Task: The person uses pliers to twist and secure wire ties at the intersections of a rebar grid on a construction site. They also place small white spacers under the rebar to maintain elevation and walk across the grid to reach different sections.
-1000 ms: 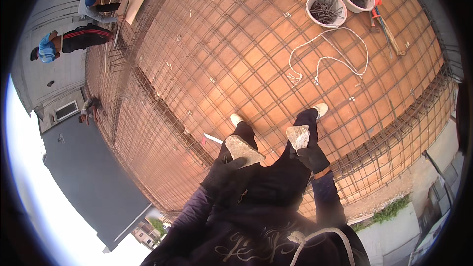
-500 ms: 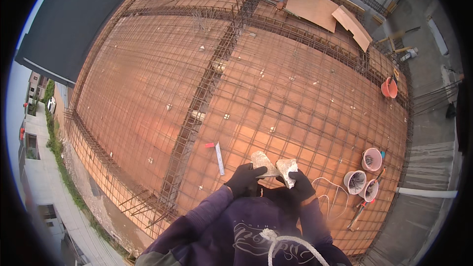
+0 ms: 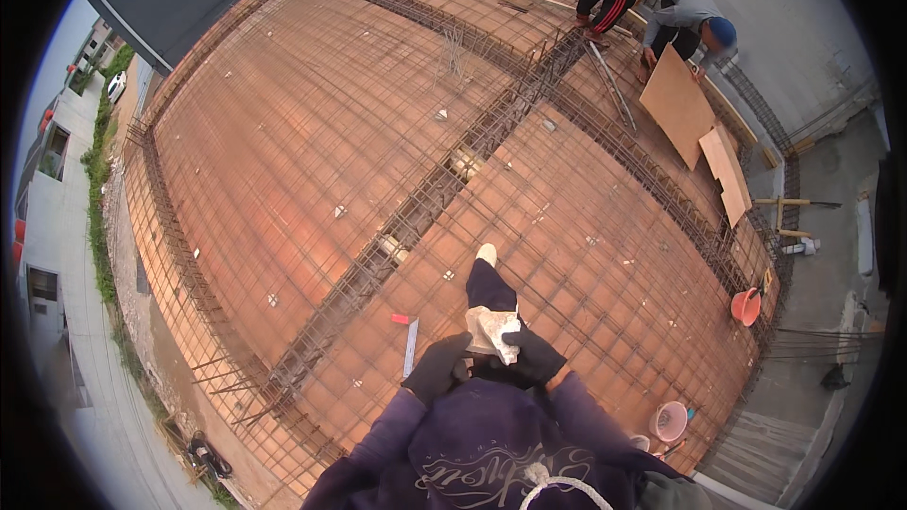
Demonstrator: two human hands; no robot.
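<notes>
My left hand (image 3: 438, 366) and my right hand (image 3: 536, 356), both in black gloves, are close together in front of my body. Between them are two flat, rough-edged chunks, pale and whitish like broken concrete or stone. The right hand grips the whiter chunk (image 3: 495, 325), its fingers over the edge. That chunk overlaps the other, which the left hand holds from the side, so most of the left one is hidden. Below, a square with a red handle and pale blade (image 3: 410, 348) lies on the rebar mesh, left of my hands. My leg, with a cream shoe (image 3: 487, 253), extends ahead.
Rebar mesh (image 3: 283, 151) covers reddish-brown boards, crossed by a sunken beam cage (image 3: 430, 203). A pink bucket (image 3: 669, 421) stands at lower right, an orange bucket (image 3: 745, 307) farther off. At the far right a person (image 3: 694, 24) crouches by a plywood sheet (image 3: 676, 106); another stands nearby.
My view has turned and shifted, and my leg now shows ahead. The two chunks, side by side before, now overlap. The standing person and the crouching one appear more fully.
</notes>
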